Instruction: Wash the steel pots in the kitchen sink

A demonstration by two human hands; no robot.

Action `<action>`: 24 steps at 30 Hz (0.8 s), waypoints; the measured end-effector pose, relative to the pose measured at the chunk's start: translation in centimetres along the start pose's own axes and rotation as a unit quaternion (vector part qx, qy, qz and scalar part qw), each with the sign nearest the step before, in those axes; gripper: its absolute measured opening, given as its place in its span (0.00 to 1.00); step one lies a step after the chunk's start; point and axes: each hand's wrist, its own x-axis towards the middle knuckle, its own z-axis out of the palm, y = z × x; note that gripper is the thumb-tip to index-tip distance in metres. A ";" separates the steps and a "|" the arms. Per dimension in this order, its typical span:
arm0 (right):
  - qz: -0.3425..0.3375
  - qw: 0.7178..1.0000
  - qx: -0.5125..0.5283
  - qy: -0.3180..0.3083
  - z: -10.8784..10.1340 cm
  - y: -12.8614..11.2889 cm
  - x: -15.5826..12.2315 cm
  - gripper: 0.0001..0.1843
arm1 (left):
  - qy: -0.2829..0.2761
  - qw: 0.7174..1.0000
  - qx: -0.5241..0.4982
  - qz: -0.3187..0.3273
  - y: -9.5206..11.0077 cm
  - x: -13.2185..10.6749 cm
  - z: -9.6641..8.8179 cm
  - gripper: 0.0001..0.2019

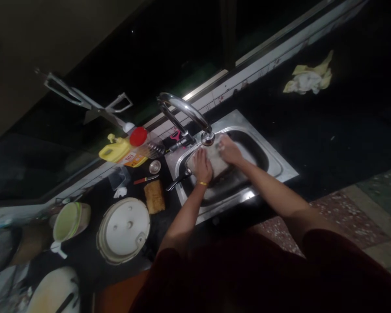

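A pale grey pan [217,167], apparently black-handled, lies tilted in the steel sink [247,195]. Its handle [179,180] juts out over the sink's left rim. On the pan's left part, my left hand [202,167] lies flat with its fingers stretched out, a yellow band at the wrist. My right hand [230,150] is closed and pressed against the pan's right part. Whatever is in its fingers, if anything, is blurred and hidden. Above the pan, between the hands, hangs the head of a curved chrome tap [207,137].
Left of the sink are a brown sponge-like block [154,197], a red-handled knife [146,179], a yellow jug [124,152] and a large round whitish lid or pot [127,228]. A green-rimmed tub [67,221] stands farther left. Crumpled yellow-white cloth [309,79] lies on the right counter.
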 end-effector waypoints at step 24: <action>0.115 0.993 -0.003 0.035 -0.7 -2.0 -1.5 0.22 | -0.045 0.994 -0.096 0.036 2.6 7.2 -0.1 0.19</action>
